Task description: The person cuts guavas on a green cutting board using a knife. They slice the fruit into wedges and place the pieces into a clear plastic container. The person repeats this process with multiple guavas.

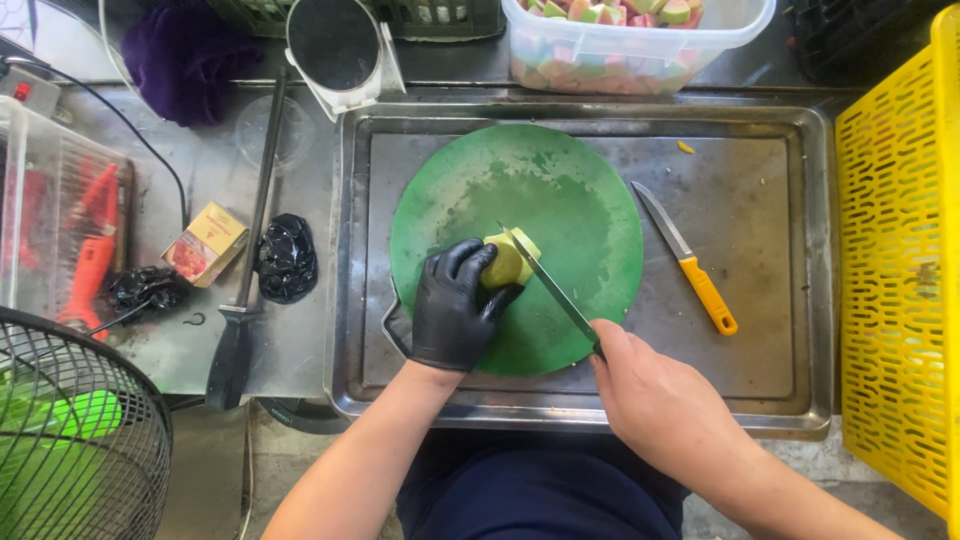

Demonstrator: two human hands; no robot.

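A round green cutting board (560, 200) lies in a large metal tray (770, 380). My left hand (455, 305), in a black glove, grips a yellow-green fruit (508, 262) on the board. My bare right hand (650, 395) holds a knife (550, 285) whose blade rests against the fruit's right side, slanting up-left. The knife's handle is hidden inside my fist.
A second knife with a yellow handle (690, 262) lies on the tray right of the board. A clear tub of cut fruit pieces (630, 45) stands behind the tray. A yellow crate (900, 270) is at right. A sharpening steel (245, 270), small box (205, 243) and fan (75, 440) are at left.
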